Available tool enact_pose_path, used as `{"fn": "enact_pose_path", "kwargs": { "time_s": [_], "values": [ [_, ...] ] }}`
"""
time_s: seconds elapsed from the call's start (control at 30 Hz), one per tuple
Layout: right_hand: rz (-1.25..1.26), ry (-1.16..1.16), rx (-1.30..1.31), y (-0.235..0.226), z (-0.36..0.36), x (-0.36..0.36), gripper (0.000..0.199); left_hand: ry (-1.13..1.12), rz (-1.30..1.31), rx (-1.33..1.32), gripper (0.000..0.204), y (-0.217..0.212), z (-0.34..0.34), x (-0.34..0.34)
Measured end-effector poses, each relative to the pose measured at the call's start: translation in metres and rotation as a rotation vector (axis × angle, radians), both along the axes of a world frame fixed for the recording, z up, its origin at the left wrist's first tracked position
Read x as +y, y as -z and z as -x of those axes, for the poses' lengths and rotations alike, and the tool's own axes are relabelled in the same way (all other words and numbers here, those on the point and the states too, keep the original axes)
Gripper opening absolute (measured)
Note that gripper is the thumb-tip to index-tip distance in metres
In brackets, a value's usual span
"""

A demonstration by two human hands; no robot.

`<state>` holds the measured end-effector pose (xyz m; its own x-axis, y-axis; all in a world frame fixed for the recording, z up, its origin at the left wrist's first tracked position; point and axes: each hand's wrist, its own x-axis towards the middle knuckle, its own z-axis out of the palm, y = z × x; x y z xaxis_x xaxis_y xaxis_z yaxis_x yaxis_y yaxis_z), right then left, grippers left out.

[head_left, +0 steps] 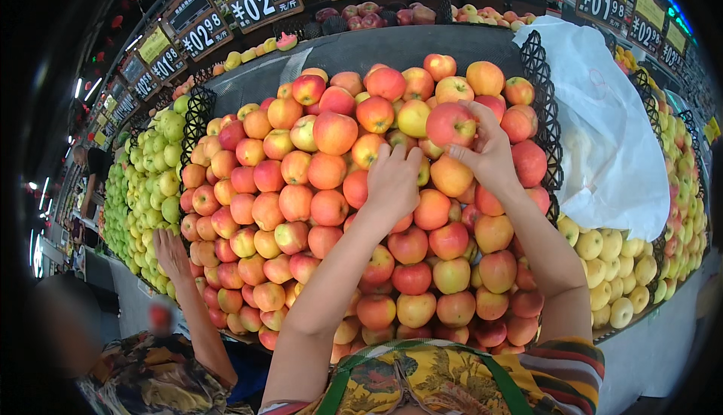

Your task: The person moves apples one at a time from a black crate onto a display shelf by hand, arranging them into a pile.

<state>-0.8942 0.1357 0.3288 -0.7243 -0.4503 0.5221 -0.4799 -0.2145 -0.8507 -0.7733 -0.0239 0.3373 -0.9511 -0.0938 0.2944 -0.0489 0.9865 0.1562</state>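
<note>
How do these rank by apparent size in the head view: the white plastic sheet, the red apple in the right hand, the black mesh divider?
1. White plastic sheet
2. Black mesh divider
3. Red apple, held by the right hand

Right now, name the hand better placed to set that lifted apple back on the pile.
Right. The right hand already grips the red apple above the apple pile; the left hand lies flat on other apples.

red-yellow apples (331,181), green apples (154,181), white bag (610,136)
</note>
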Motion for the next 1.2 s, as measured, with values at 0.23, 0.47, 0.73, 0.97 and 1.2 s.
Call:
{"fn": "enact_pose_path", "kwargs": {
  "time_s": [0.23,0.47,0.73,0.97,1.2],
  "values": [
    [-0.153,0.140,0.354,-0.013,-0.008,-0.009,0.066,0.068,-0.304,0.142,0.047,0.006,-0.008,-0.009],
    [-0.187,0.148,0.385,-0.011,-0.006,-0.007,0.064,-0.114,-0.016,-0.138,0.046,0.011,0.013,0.007],
    [-0.231,0.085,0.104,-0.008,-0.001,-0.033,0.048,0.181,-0.326,0.361,0.038,0.025,-0.027,-0.016],
    [-0.709,0.133,0.363,-0.023,-0.005,-0.059,0.061,0.159,-0.372,0.450,0.035,0.032,-0.029,-0.012],
    [-0.720,0.123,0.587,-0.049,0.008,-0.050,0.034,-0.004,-0.485,0.418,0.048,0.038,-0.027,-0.007]
  ]
}}
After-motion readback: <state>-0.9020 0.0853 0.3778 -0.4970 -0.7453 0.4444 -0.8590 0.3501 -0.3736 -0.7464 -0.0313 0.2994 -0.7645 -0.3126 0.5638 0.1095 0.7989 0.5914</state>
